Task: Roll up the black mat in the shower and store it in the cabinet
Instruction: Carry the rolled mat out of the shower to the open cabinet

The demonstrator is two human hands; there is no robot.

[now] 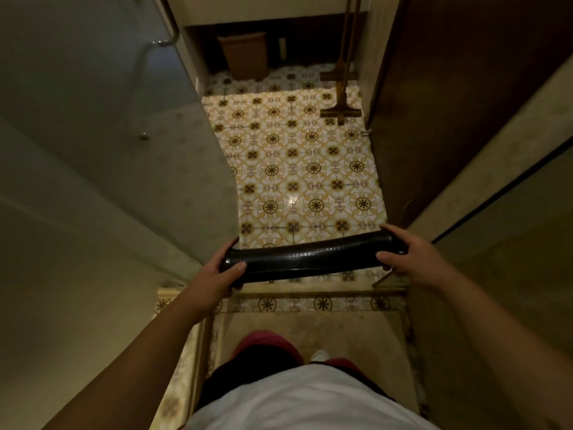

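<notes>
The black mat is rolled into a long glossy tube, held level in the air in front of me, above the shower threshold. My left hand grips its left end, thumb on top. My right hand grips its right end. The roll sags slightly toward the left. No cabinet interior shows; a dark wooden door or panel stands at the right.
A patterned yellow tile floor stretches ahead. A glass shower panel stands at the left. At the far end are a brown bin under a counter and two long-handled wooden tools. The passage is narrow.
</notes>
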